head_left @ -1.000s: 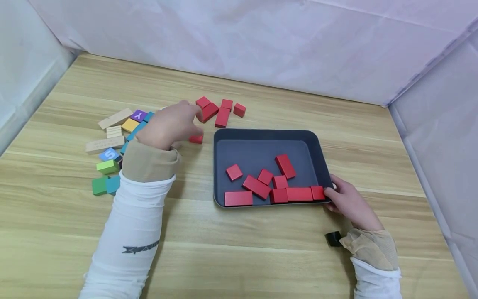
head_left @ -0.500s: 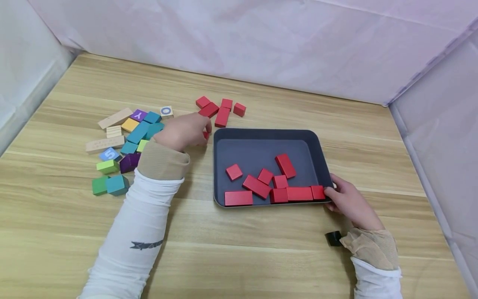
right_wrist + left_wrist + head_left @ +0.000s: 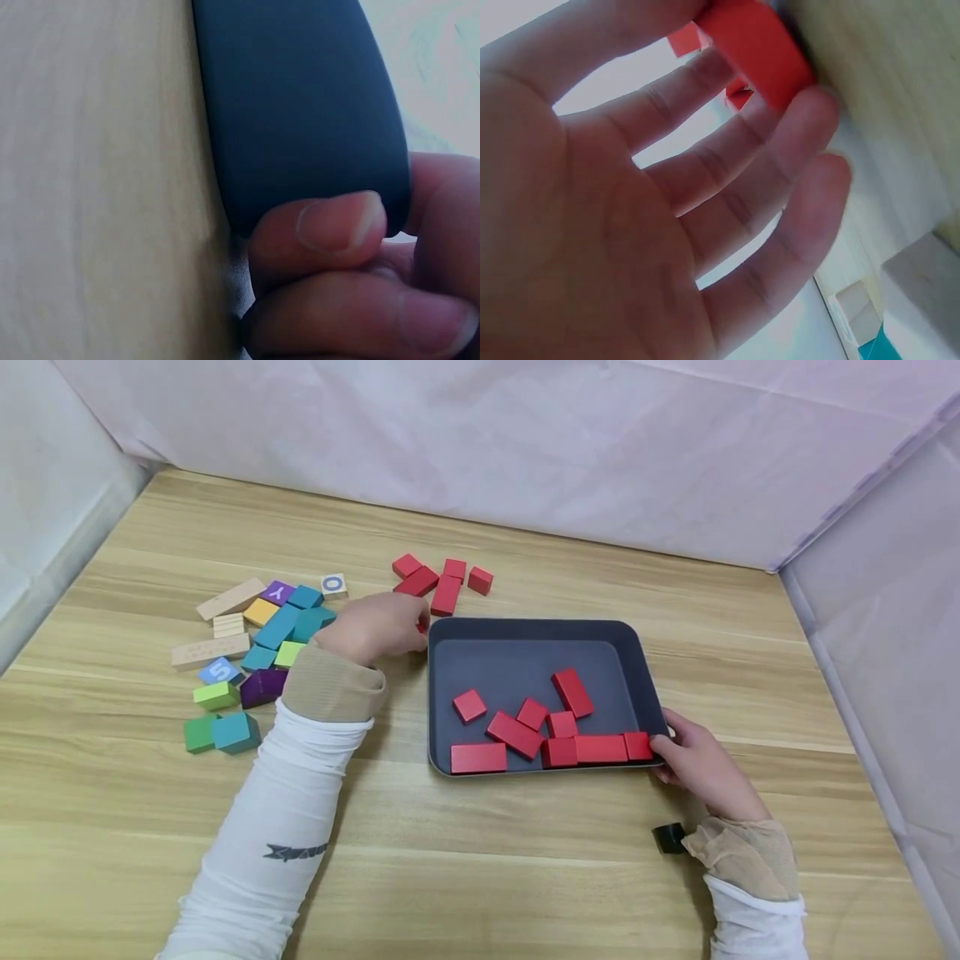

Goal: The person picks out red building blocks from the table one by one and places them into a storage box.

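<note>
My left hand [image 3: 378,627] is low over the table, just off the tray's left wall. Between thumb and fingertips it pinches a red block [image 3: 757,56], mostly hidden by the hand in the head view. The dark grey tray [image 3: 525,664] holds several red blocks, among them a long one [image 3: 478,758] at the front left and a tilted one [image 3: 572,692] further back. At the tray's front right corner, my right hand [image 3: 705,772] grips the wall, thumb over the rim and fingers outside. Beyond the left hand lie more red blocks [image 3: 446,596].
Left of the left arm is a cluster of coloured and plain wooden blocks, with a teal block [image 3: 236,732] nearest the front and a letter block [image 3: 334,585] at the back. A small black object [image 3: 669,838] lies by the right wrist. White sheeting [image 3: 525,460] walls the table.
My left hand has moved right toward the tray, closing its fingers on the red block that lay beside the tray. The right hand and the tray have stayed put.
</note>
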Available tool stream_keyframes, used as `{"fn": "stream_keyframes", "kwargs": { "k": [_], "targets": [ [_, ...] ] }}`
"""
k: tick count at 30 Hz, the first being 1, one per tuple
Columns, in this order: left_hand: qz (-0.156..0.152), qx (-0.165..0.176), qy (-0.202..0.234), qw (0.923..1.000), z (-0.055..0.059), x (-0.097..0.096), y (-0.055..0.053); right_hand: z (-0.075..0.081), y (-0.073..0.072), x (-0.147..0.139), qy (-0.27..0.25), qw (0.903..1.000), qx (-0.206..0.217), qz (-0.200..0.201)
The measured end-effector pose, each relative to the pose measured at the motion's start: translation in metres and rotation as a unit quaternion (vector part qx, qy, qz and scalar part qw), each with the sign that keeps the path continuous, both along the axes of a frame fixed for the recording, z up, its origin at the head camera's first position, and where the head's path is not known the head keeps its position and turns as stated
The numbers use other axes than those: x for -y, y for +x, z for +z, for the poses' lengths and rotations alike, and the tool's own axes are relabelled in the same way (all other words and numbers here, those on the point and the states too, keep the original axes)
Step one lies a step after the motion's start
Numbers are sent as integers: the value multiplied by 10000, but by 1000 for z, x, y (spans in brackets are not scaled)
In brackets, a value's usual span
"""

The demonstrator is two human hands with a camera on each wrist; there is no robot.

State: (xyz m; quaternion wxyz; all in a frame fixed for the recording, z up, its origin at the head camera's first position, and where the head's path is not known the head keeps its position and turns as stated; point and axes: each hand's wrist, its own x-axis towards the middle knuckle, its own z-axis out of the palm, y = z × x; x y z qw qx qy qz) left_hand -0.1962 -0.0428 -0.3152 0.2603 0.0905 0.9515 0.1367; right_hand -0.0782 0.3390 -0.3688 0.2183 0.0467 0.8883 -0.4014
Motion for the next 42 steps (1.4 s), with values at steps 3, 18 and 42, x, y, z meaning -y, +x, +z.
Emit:
{"fn": "stream_keyframes", "kwargs": {
  "k": [3, 18, 42],
  "targets": [
    [73, 70, 103, 9999, 2, 2, 1, 0, 0, -1, 49, 10000, -14, 32],
    [40, -913, 300, 9954, 24, -2, 8, 1, 0, 0, 65, 10000, -50, 45],
    [-2174, -1781, 372, 9590, 31, -90, 58, 1, 1, 0, 20, 10000, -35, 32]
  ]
}}
